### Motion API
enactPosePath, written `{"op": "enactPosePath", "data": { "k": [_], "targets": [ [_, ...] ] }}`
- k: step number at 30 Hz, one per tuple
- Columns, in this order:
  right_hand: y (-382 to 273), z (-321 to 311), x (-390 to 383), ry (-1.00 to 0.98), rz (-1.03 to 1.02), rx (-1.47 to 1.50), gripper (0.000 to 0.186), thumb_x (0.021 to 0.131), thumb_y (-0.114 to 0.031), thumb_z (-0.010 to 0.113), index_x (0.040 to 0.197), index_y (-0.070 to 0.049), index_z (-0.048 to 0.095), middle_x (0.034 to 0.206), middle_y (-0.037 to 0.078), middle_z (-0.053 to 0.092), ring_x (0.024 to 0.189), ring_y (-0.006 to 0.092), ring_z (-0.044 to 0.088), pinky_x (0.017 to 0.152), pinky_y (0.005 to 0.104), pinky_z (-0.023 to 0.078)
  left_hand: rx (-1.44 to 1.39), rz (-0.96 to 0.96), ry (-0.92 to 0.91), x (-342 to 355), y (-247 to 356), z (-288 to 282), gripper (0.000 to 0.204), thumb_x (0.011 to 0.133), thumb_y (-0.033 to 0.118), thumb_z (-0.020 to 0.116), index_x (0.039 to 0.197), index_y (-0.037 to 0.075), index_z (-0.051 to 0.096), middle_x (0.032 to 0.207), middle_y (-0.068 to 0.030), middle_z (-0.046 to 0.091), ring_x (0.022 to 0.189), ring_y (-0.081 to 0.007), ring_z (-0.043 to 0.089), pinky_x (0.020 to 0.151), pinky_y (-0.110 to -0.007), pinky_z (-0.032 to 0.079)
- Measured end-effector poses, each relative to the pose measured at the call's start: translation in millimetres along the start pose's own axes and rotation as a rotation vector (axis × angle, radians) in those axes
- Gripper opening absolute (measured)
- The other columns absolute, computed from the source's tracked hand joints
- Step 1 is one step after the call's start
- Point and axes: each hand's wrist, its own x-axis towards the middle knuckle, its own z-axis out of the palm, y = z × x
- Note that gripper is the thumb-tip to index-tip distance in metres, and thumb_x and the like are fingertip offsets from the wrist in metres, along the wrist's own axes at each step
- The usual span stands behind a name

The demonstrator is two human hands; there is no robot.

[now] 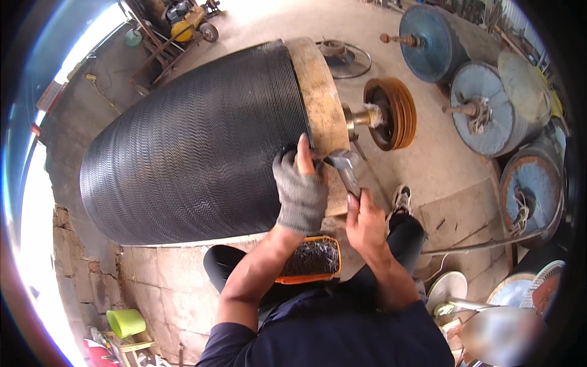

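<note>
A large drum wound with ridged black rubber or cord (189, 147) lies in front of me, its right end a bare wooden rim (318, 92). My left hand (301, 189), in a grey glove with bare fingertips, presses at the seam between the black covering and the wood. Its index finger points up along the edge, while the other fingers curl around something too small to make out. Bare, my right hand (367, 223) grips a hammer (348, 174) by its handle. The metal head is beside my left fingertips, over the wooden rim.
Between my legs sits an orange-rimmed box (309, 260) of dark nail-like pieces. A shaft with a rusty grooved pulley (394, 113) juts from the drum's right end. Several blue-ended drums (480, 110) line the right side. A green bucket (126, 323) stands lower left.
</note>
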Motion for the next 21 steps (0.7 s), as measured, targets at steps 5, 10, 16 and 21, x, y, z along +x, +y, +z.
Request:
{"op": "enactPosePath", "data": {
  "k": [5,10,16,21],
  "targets": [
    [-5,-11,-6,0.246,-0.197,0.174,0.022,0.100,-0.014,0.064,0.109,0.005,0.056,0.072,0.023,0.065,0.061,0.0434,0.066,0.054,0.0478,0.051,-0.060,0.176,-0.161,-69,11,-38,0.067,0.079,0.011,0.074,0.139,-0.006,0.048,0.104,-0.0154,0.062,0.093,-0.0357,0.060,0.089,-0.054,0.047],
    [10,1,-2,-0.087,0.015,0.069,0.017,0.105,-0.017,0.056,0.101,0.000,0.056,0.073,0.026,0.064,0.064,0.0500,0.062,0.055,0.0507,0.048,-0.254,0.135,-0.771,-158,12,-37,0.024,0.083,0.018,0.073,0.100,0.002,0.066,0.093,-0.0164,0.069,0.084,-0.0382,0.066,0.078,-0.046,0.053],
    [24,15,-14,0.250,-0.163,0.071,0.028,0.110,-0.025,0.051,0.097,0.000,0.052,0.073,0.015,0.059,0.062,0.0247,0.061,0.054,0.0418,0.047,-0.242,0.153,-0.903,-190,11,-17,0.037,0.077,0.035,0.077,0.091,0.002,0.071,0.092,-0.0179,0.069,0.087,-0.0356,0.068,0.078,-0.048,0.053],
    [7,12,-6,0.115,-0.075,0.212,0.033,0.109,-0.029,0.051,0.096,0.001,0.053,0.072,0.017,0.062,0.061,0.0344,0.062,0.053,0.0449,0.046,-0.213,0.052,-1.000,-187,15,-5,0.034,0.070,0.024,0.080,0.091,-0.001,0.073,0.092,-0.0227,0.071,0.087,-0.0398,0.069,0.080,-0.046,0.055]
  ]
}}
